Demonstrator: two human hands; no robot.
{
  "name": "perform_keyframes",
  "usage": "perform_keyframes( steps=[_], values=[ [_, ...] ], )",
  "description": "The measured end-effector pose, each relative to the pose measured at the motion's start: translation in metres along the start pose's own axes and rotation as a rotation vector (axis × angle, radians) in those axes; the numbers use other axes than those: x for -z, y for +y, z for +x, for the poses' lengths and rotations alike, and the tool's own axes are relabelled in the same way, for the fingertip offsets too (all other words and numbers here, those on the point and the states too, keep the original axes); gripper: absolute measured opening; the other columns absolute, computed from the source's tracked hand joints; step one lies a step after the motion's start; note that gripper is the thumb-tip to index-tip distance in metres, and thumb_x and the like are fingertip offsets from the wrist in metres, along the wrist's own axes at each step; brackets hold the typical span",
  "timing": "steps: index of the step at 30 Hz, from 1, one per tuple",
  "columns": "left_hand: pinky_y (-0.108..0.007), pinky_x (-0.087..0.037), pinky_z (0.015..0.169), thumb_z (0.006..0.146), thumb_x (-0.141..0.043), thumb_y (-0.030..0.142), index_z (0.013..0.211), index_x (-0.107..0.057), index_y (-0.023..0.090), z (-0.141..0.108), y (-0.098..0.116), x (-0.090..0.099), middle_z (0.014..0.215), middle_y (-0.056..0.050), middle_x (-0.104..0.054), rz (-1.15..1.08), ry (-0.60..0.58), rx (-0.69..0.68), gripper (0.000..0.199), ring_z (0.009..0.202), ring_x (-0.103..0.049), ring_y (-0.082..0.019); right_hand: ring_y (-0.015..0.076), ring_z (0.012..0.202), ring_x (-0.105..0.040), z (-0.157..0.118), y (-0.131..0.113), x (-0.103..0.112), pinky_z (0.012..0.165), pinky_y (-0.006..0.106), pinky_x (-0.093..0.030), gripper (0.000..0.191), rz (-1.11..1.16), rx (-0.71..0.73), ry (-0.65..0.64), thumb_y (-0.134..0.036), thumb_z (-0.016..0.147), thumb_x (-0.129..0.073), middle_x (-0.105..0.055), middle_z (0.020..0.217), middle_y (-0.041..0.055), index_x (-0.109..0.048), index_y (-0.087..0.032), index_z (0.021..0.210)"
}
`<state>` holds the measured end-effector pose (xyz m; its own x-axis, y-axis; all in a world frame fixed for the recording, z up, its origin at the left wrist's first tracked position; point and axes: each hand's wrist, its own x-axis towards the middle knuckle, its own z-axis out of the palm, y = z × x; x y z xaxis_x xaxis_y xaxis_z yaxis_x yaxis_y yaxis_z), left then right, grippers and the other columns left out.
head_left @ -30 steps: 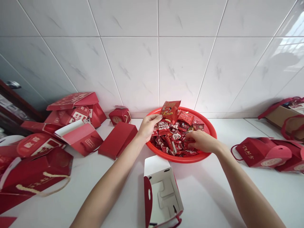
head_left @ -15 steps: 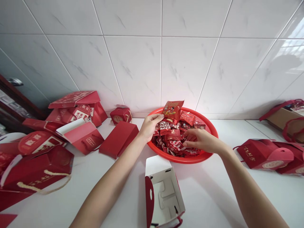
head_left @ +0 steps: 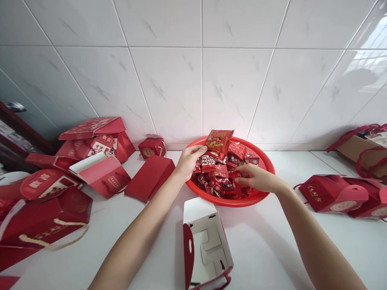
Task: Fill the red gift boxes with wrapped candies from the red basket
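My left hand (head_left: 191, 162) pinches a red snack packet (head_left: 220, 141) with printed cartoon figures, held up at the back left of the red basket (head_left: 193, 189). A packet with white lettering (head_left: 208, 163) hangs just below those fingers; whether they hold it too is unclear. Inside the basket, my right hand (head_left: 255, 177) is closed on a red candy packet (head_left: 238, 176), mostly hidden by the fingers. Several small wrapped candies (head_left: 218, 184) lie heaped beneath both hands. Nearer to me stands an open box (head_left: 208, 245), white inside and red outside, with its lid flap up.
Red gift boxes (head_left: 110, 175) crowd the left side, some with rope handles. A plain red box (head_left: 150, 177) and a small box (head_left: 152, 147) sit left of the basket. More red boxes (head_left: 337, 193) stand at right; behind is a tiled wall (head_left: 236, 80).
My right hand has taken a red packet from the heap, and a darker candy shows where it lay. The left hand still holds its packet. The view has shifted slightly.
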<state>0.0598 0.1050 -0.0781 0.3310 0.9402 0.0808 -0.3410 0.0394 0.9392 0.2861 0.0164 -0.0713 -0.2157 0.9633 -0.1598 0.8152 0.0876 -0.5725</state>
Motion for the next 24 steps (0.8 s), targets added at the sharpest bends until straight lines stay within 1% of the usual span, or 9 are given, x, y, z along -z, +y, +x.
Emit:
perform_keyframes(
  steps=[3, 5, 7, 9, 11, 15, 18, 20, 24],
  values=[
    [-0.029, -0.055, 0.068, 0.053, -0.098, 0.046, 0.079, -0.079, 0.015, 0.0, -0.001, 0.002, 0.079, -0.004, -0.077, -0.003, -0.008, -0.001, 0.044, 0.07, -0.069, -0.017, 0.0146, 0.056, -0.045, 0.002, 0.002, -0.001, 0.053, 0.029, -0.034, 0.024, 0.138, 0.015, 0.095, -0.041, 0.089, -0.058, -0.049, 0.059, -0.0037, -0.064, -0.02, 0.079],
    [-0.03, -0.056, 0.071, 0.053, -0.098, 0.047, 0.08, -0.079, 0.015, 0.0, -0.002, 0.002, 0.079, -0.004, -0.077, -0.008, -0.013, -0.007, 0.045, 0.07, -0.069, -0.018, 0.0135, 0.055, -0.043, 0.002, 0.002, -0.001, 0.052, 0.029, -0.034, 0.029, 0.208, 0.019, 0.171, -0.045, 0.088, -0.061, -0.046, 0.058, -0.0045, -0.059, -0.021, 0.072],
    [-0.031, -0.056, 0.072, 0.054, -0.098, 0.047, 0.08, -0.08, 0.015, 0.0, -0.002, 0.003, 0.079, -0.004, -0.078, -0.014, -0.018, -0.013, 0.045, 0.072, -0.07, -0.018, 0.0149, 0.059, -0.049, 0.001, 0.001, 0.0, 0.053, 0.029, -0.039, 0.031, 0.297, 0.004, 0.21, -0.049, 0.087, -0.063, -0.052, 0.064, -0.0028, -0.06, -0.021, 0.075],
    [-0.031, -0.056, 0.072, 0.054, -0.098, 0.047, 0.08, -0.079, 0.015, 0.0, -0.002, 0.002, 0.08, -0.004, -0.078, -0.015, -0.019, -0.015, 0.044, 0.072, -0.07, -0.019, 0.0174, 0.066, -0.057, -0.002, -0.001, 0.002, 0.056, 0.03, -0.047, 0.033, 0.396, -0.022, 0.21, -0.053, 0.089, -0.063, -0.058, 0.072, -0.0004, -0.064, -0.021, 0.084],
    [-0.031, -0.055, 0.071, 0.054, -0.098, 0.047, 0.079, -0.079, 0.015, 0.0, -0.001, 0.001, 0.08, -0.004, -0.078, -0.007, -0.014, -0.013, 0.044, 0.071, -0.069, -0.018, 0.0184, 0.071, -0.06, -0.004, -0.003, 0.004, 0.058, 0.03, -0.052, 0.034, 0.451, -0.047, 0.206, -0.055, 0.092, -0.06, -0.058, 0.077, 0.0004, -0.065, -0.021, 0.09],
    [-0.03, -0.054, 0.07, 0.052, -0.098, 0.048, 0.077, -0.078, 0.015, 0.0, 0.0, 0.0, 0.078, -0.004, -0.077, 0.01, -0.008, -0.019, 0.045, 0.07, -0.068, -0.018, 0.0183, 0.075, -0.061, -0.004, -0.005, 0.005, 0.059, 0.03, -0.058, 0.029, 0.466, -0.103, 0.213, -0.047, 0.095, -0.056, -0.055, 0.081, 0.001, -0.066, -0.02, 0.096],
    [-0.029, -0.053, 0.069, 0.052, -0.098, 0.049, 0.077, -0.078, 0.016, 0.0, 0.0, 0.0, 0.077, -0.004, -0.077, 0.016, -0.012, -0.017, 0.047, 0.07, -0.068, -0.017, 0.0199, 0.081, -0.065, -0.003, -0.003, 0.004, 0.064, 0.032, -0.062, 0.027, 0.506, -0.094, 0.197, -0.044, 0.093, -0.06, -0.062, 0.089, 0.0038, -0.068, -0.02, 0.103],
    [-0.028, -0.053, 0.068, 0.051, -0.099, 0.05, 0.077, -0.078, 0.016, -0.001, 0.001, 0.0, 0.076, -0.003, -0.076, 0.019, -0.013, -0.013, 0.048, 0.07, -0.067, -0.017, 0.0212, 0.081, -0.067, -0.001, -0.001, 0.003, 0.066, 0.033, -0.062, 0.026, 0.506, -0.06, 0.191, -0.041, 0.09, -0.063, -0.066, 0.088, 0.0041, -0.068, -0.02, 0.106],
    [-0.027, -0.051, 0.066, 0.048, -0.099, 0.052, 0.075, -0.078, 0.016, -0.001, 0.0, -0.001, 0.073, -0.003, -0.074, 0.03, -0.005, -0.011, 0.05, 0.068, -0.066, -0.016, 0.0225, 0.075, -0.068, 0.003, 0.005, 0.002, 0.066, 0.034, -0.058, 0.023, 0.29, -0.028, 0.243, -0.035, 0.086, -0.066, -0.069, 0.077, 0.0023, -0.071, -0.019, 0.103]
  ],
)
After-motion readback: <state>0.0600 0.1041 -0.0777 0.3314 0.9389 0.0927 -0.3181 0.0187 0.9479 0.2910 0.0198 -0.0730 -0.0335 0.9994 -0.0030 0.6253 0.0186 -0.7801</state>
